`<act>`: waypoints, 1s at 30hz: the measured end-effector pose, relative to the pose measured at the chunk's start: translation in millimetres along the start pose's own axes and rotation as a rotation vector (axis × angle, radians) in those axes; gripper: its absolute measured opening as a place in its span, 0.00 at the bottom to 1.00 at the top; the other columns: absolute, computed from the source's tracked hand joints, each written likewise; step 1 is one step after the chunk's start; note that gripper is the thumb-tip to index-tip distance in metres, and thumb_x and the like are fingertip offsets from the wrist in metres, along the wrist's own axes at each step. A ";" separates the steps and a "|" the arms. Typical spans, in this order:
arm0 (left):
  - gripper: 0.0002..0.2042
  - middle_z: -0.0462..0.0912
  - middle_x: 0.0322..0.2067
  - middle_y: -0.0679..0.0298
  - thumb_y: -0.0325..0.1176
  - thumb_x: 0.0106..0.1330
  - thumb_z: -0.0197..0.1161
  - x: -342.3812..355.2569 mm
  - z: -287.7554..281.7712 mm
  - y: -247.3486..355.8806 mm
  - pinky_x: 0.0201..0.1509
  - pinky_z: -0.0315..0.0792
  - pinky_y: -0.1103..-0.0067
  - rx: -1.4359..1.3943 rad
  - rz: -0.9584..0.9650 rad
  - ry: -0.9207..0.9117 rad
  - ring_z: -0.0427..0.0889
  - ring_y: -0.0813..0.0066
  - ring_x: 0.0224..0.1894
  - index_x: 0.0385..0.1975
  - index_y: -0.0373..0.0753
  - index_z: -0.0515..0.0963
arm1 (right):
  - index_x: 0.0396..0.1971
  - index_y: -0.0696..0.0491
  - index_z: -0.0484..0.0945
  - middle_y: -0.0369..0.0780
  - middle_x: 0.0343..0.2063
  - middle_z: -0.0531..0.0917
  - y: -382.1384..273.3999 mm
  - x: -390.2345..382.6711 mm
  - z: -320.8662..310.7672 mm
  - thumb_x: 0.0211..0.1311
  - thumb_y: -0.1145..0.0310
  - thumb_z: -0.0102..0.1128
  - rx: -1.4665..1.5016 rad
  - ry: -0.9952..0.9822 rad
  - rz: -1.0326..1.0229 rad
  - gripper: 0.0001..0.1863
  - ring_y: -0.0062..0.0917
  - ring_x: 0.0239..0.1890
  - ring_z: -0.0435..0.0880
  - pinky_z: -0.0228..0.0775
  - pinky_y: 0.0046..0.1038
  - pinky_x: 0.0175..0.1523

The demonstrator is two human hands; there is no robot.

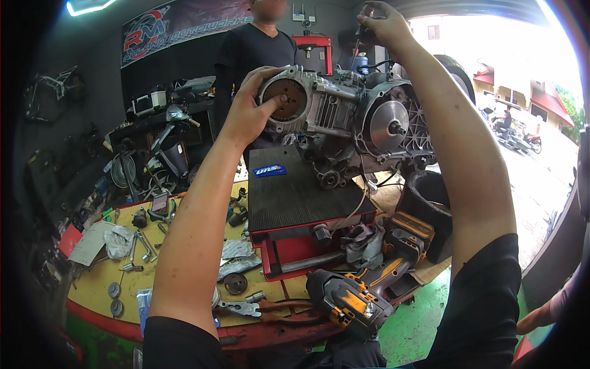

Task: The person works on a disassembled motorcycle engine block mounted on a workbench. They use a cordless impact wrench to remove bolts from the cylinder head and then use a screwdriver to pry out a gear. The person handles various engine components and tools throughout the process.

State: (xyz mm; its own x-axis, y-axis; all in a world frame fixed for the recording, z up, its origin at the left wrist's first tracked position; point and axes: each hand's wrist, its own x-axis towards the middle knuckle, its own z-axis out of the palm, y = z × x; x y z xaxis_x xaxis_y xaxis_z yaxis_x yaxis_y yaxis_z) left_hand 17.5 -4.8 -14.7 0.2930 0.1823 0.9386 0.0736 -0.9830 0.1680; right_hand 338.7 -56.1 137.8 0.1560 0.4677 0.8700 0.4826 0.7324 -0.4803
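A motorcycle engine (pixel 335 117) rests on a black ribbed platform, its silver cylinder pointing left. My left hand (pixel 251 104) is closed around the end of the cylinder head (pixel 307 123). Its thumb presses on the round brown cam sprocket (pixel 294 92) set in the opening. Above the engine, my right hand (pixel 387 24) grips the top of a screwdriver (pixel 356 44) between fingers and thumb. The thin shaft points down behind the cylinder, where its tip is hidden. On the engine's right side sits a shiny metal pulley disc (pixel 384 123).
The platform (pixel 307 200) stands on a yellow-topped bench (pixel 196 246) with wrenches, pliers (pixel 270 307) and a loose round plate (pixel 235 283). A yellow-and-black cordless impact wrench (pixel 350 298) lies near the front edge. Beyond the engine stands another person (pixel 258 49).
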 end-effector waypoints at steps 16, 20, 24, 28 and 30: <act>0.24 0.79 0.63 0.60 0.24 0.67 0.71 0.0 0.3 -0.3 0.72 0.71 0.73 0.002 0.022 0.007 0.79 0.69 0.66 0.64 0.37 0.78 | 0.50 0.55 0.85 0.43 0.30 0.88 -14.8 24.8 12.0 0.65 0.61 0.77 -0.172 0.108 0.111 0.18 0.31 0.29 0.88 0.84 0.39 0.30; 0.24 0.79 0.63 0.61 0.23 0.67 0.71 5.0 12.0 -1.0 0.72 0.71 0.73 -0.031 0.026 -0.007 0.79 0.69 0.67 0.64 0.38 0.78 | 0.50 0.55 0.88 0.43 0.32 0.89 17.3 50.7 -10.7 0.65 0.61 0.77 -0.146 0.070 -0.034 0.18 0.30 0.30 0.89 0.85 0.37 0.31; 0.24 0.79 0.63 0.60 0.23 0.67 0.71 -2.4 -1.4 -4.5 0.72 0.71 0.73 0.028 0.020 0.007 0.79 0.69 0.67 0.64 0.38 0.78 | 0.50 0.54 0.90 0.42 0.33 0.90 -8.0 28.1 17.1 0.63 0.59 0.79 -0.221 0.099 -0.024 0.19 0.29 0.30 0.89 0.85 0.34 0.33; 0.23 0.79 0.62 0.60 0.24 0.66 0.71 -0.4 1.3 -3.5 0.71 0.72 0.72 -0.005 0.027 0.015 0.79 0.67 0.66 0.63 0.38 0.79 | 0.47 0.55 0.92 0.40 0.30 0.90 -20.6 19.1 15.1 0.61 0.59 0.81 -0.272 0.158 0.023 0.19 0.26 0.28 0.88 0.83 0.29 0.35; 0.22 0.79 0.60 0.59 0.25 0.65 0.72 -0.5 1.5 -3.8 0.70 0.73 0.70 -0.027 0.026 0.033 0.80 0.63 0.64 0.60 0.39 0.80 | 0.47 0.55 0.92 0.39 0.28 0.90 -15.6 25.7 15.7 0.62 0.61 0.80 -0.301 0.198 -0.031 0.17 0.25 0.27 0.87 0.82 0.27 0.35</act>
State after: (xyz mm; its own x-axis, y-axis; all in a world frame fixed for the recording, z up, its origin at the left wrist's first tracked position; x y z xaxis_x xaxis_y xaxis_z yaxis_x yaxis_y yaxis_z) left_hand 18.5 -1.1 -16.3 0.2628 0.1564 0.9521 0.0403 -0.9877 0.1512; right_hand 321.6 -47.7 165.9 0.2872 0.3206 0.9026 0.7171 0.5527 -0.4245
